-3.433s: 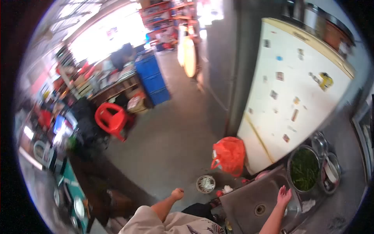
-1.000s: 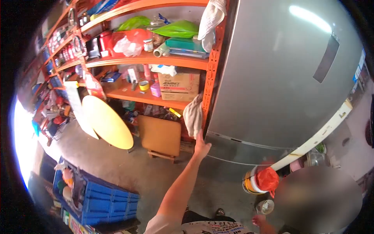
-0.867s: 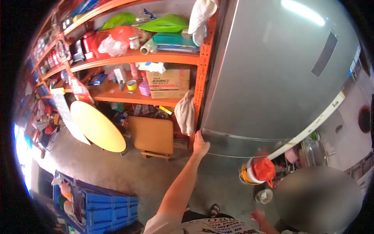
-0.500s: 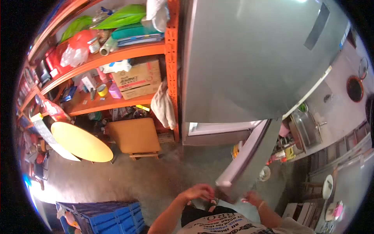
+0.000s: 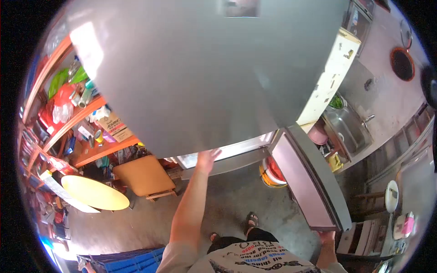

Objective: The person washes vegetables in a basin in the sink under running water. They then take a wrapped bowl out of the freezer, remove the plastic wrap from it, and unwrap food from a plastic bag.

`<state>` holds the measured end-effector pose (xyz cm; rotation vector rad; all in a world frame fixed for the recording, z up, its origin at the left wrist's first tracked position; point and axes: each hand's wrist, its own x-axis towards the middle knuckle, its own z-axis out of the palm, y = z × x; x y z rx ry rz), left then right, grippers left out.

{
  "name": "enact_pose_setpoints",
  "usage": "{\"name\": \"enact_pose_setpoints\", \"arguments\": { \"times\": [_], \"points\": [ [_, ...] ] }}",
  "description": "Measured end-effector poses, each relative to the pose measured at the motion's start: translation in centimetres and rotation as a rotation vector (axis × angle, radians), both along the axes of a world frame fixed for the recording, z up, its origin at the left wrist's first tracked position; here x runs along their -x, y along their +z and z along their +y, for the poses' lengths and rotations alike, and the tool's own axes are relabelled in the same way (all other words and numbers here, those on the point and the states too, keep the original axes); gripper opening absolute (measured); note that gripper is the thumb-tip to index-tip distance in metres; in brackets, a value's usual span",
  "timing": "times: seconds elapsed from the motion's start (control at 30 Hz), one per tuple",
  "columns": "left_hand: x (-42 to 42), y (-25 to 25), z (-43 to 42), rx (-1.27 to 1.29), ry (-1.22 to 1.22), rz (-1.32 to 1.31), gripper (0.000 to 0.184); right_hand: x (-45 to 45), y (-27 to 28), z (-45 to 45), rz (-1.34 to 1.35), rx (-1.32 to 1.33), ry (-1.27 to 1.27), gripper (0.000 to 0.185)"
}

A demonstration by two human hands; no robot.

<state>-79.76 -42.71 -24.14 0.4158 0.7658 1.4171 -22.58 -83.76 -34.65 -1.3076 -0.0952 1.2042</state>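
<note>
A large grey refrigerator (image 5: 205, 82) stands before me. Its lower door (image 5: 314, 177) hangs wide open to the right, showing a pale inner panel. My left hand (image 5: 207, 160) reaches forward to the opening, just under the upper door's bottom edge. Its fingers are apart with nothing seen in them, and the upper door may hide their tips. At the free end of the open door is my right hand (image 5: 326, 237), gripping its edge; that door partly covers the fingers. A strip of the light compartment (image 5: 241, 148) shows beyond my left hand.
Orange shelves (image 5: 91, 109) with goods stand at the left, near a folding table (image 5: 144, 176) and a yellow oval board (image 5: 95, 193). Buckets (image 5: 273, 175) sit behind the open door. A sink (image 5: 350, 129) is at the right, and a blue crate (image 5: 132, 262) at the lower left.
The lower door has swung wider to the right. My left hand has gone forward to the opening, and my right hand has moved right onto the door's edge. The view is nearer the refrigerator.
</note>
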Motion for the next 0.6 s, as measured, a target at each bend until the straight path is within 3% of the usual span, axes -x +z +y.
{"name": "enact_pose_setpoints", "arguments": {
  "times": [0.07, 0.13, 0.2, 0.3, 0.4, 0.5, 0.6],
  "points": [
    [-1.0, 0.7, 2.3, -0.052, 0.002, -0.069, 0.036, -1.8, -0.8, 1.8, -0.004, -0.071, -0.326, 0.038],
    [-1.7, 0.3, 3.8, -0.103, -0.003, -0.133, 0.036, -4.7, -2.4, 3.9, 0.012, -0.019, -0.490, 0.038],
    [-2.4, -0.3, 5.1, -0.176, 0.099, -0.071, 0.034, -6.6, -2.7, 5.6, 0.047, 0.056, -0.514, 0.042],
    [-3.8, 0.5, 5.1, -0.059, 0.225, -0.024, 0.033, -8.7, -2.4, 8.6, 0.084, -0.120, -0.580, 0.039],
    [-2.3, -1.5, 5.8, -0.121, 0.143, -0.030, 0.033, -10.4, -2.5, 9.6, 0.075, -0.157, -0.561, 0.036],
    [-5.7, 3.1, 3.7, -0.038, 0.241, -0.066, 0.030, -12.9, -4.4, 10.4, 0.009, -0.162, -0.573, 0.033],
    [-3.5, -0.8, 4.5, 0.022, 0.211, 0.071, 0.034, -14.4, -5.1, 10.9, 0.061, -0.180, -0.535, 0.036]
  ]
}}
